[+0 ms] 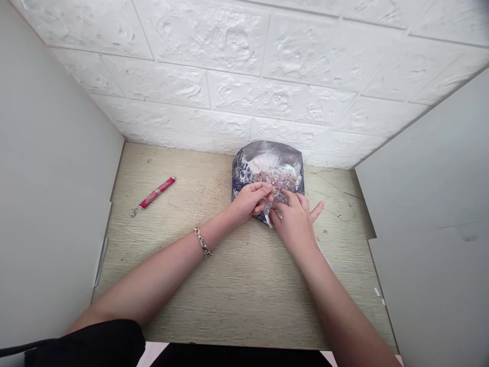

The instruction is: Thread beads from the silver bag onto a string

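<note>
A silver-lined bag [273, 153] with a blue and white outside stands open against the back wall. Small pink, white and yellowish beads [280, 178] lie inside it. Over the bag's front left part is my left hand [254, 199], its thumb and index finger pinched together; whatever they hold is too small to make out. My right hand [296, 214] is at the front right of the bag, fingers apart and bent down toward the beads, thumb near the bag's front edge. A silver chain bracelet [202, 242] circles my left wrist.
On the left of the wooden tabletop [229, 285] lies a red pen-like item [156, 192] with a small metallic charm. Thin threads [340, 191] and small scraps are on the right. Grey panels [49, 168] flank the table, with a white brick-pattern wall [229, 92] behind.
</note>
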A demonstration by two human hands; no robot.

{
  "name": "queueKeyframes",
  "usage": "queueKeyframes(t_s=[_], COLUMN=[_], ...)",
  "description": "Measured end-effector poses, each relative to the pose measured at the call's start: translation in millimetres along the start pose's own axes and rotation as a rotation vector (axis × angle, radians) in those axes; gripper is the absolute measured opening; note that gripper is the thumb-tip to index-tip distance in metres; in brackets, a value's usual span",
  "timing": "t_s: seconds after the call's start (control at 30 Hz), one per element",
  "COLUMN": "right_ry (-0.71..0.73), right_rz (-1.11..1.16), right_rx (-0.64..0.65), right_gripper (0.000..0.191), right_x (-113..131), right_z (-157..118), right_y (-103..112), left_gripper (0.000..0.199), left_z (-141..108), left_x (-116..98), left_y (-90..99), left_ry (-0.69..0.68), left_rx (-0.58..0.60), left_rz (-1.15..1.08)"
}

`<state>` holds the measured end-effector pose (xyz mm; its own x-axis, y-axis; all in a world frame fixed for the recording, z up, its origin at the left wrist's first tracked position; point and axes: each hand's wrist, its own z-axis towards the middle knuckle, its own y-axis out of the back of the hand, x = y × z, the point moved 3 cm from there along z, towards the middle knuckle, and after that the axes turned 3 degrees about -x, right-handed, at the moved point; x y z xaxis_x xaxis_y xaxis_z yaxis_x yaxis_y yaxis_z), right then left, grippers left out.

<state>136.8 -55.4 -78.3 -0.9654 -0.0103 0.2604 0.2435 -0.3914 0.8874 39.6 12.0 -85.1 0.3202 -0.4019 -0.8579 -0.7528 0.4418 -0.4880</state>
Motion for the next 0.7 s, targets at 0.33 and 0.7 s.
queueKeyframes(t_s=[0.33, 0.7], right_ry=[-0.061, -0.247], right_rz=[-0.02, 0.624], right_rx=[0.113, -0.159], right_gripper=[0.016, 0.012], right_x=[2.5, -13.6], right_z=[1.3, 9.2], right_y=[-2.6, 14.2], left_gripper=[0.018, 0.026], left_z=[-1.6, -1.3], left_x=[-0.4, 0.7], left_y=[-1.1, -0.5], left_ry=[0.038, 0.033], left_rx=[0.008, 0.016], left_rz=[-0.002, 0.068])
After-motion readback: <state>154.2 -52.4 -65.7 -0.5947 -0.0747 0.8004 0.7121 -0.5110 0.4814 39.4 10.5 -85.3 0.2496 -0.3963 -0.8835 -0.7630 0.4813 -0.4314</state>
